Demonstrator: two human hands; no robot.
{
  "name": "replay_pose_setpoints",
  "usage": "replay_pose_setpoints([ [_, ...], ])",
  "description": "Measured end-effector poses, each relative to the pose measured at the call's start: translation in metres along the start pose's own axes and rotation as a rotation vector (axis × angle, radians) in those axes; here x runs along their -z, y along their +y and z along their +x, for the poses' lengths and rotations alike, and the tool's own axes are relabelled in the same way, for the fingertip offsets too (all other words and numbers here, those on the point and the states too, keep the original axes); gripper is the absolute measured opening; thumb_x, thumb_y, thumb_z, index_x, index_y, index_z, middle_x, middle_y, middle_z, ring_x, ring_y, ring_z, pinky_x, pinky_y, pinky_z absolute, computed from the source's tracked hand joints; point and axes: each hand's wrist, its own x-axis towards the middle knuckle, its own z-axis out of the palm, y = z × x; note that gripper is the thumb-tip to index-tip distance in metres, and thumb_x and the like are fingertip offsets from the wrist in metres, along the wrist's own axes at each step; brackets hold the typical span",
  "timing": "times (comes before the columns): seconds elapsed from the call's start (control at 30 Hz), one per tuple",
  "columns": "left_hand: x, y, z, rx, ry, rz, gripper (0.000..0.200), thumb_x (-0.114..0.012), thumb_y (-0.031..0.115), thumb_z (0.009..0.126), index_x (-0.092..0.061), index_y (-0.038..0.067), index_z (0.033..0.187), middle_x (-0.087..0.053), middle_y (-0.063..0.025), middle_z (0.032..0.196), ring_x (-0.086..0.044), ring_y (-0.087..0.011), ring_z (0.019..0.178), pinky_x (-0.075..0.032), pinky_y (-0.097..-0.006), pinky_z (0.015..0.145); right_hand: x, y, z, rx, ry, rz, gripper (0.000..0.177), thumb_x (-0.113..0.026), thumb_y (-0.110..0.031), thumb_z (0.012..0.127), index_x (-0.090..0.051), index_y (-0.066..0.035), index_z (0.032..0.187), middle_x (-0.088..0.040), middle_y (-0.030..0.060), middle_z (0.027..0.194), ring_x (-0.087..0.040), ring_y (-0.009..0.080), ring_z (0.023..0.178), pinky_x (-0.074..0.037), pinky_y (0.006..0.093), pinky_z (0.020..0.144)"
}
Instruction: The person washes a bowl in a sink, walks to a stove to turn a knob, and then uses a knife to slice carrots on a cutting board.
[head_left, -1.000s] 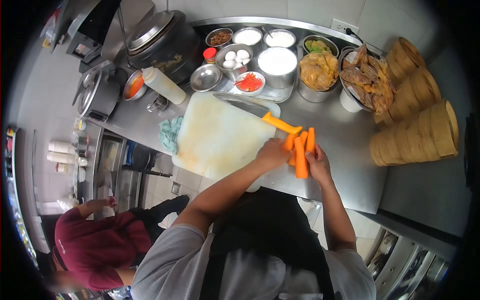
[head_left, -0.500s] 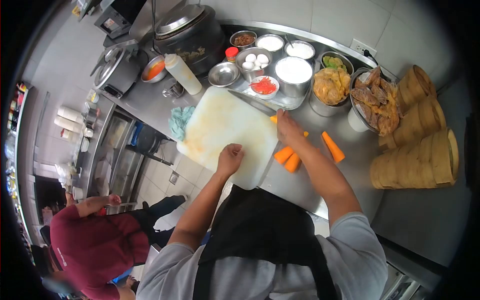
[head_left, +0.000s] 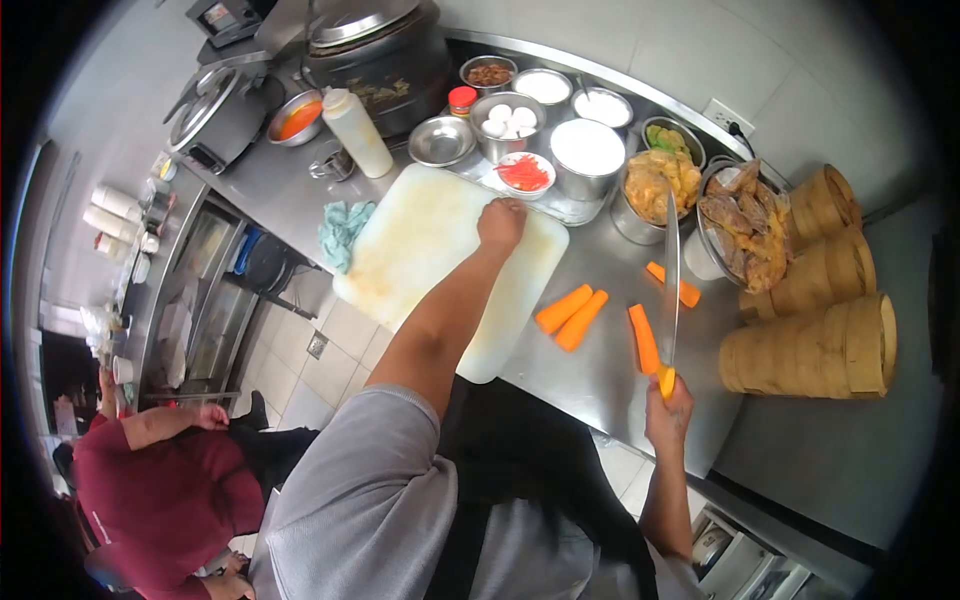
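Stretching across the middle of the frame, a steel counter (head_left: 605, 265) carried a white cutting board (head_left: 420, 240) left of centre. Right of centre, a knife (head_left: 671, 300) pointed toward the top — its yellow handle gripped in the right hand (head_left: 669, 412). The left hand (head_left: 502, 224) curled over the board's upper right part, just below a white bowl (head_left: 526, 190) of red strips (head_left: 524, 172); whether it held anything, I couldn't tell. Four carrots (head_left: 581, 321) lay right of the board, one partly behind the blade.
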Motion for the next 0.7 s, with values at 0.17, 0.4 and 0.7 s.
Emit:
replay_pose_setpoints([
  [0.17,-0.022,-0.006,0.005,-0.035,0.020,0.018,0.019,-0.071,0.032,0.084,-0.077,0.016,0.092,-0.071,-0.0127,0.096,-0.068,-0.0326,0.091,-0.055,-0.0448,0.082,0.006,0.051,-0.031,-0.120,0.113,0.152,0.016,-0.057,-0.006,0.088,-0.063,0.003,0.100,-0.067,0.0130,0.089,-0.064,0.0228,0.081,-0.051,0.0330,0.078],
  [0.4,-0.007,-0.008,0.014,-0.376,-0.004,0.276,0.018,-0.065,0.026,0.086,-0.072,0.010,0.089,-0.070,-0.0112,0.098,-0.065,-0.0302,0.094,-0.054,-0.0443,0.082,0.002,0.040,-0.024,-0.092,0.085,0.258,0.011,-0.061,-0.010,0.092,-0.061,0.001,0.095,-0.056,0.0025,0.076,-0.051,0.0099,0.068,-0.044,0.0270,0.064],
  [0.7,-0.004,0.014,0.014,-0.055,-0.124,0.240,0.017,-0.067,0.028,0.079,-0.070,0.012,0.086,-0.073,-0.0112,0.092,-0.070,-0.0304,0.088,-0.055,-0.0429,0.082,-0.004,0.028,-0.008,-0.095,0.003,0.277,0.017,-0.063,-0.016,0.095,-0.060,0.001,0.093,-0.054,0.0006,0.071,-0.048,0.0090,0.065,-0.042,0.0276,0.060],
])
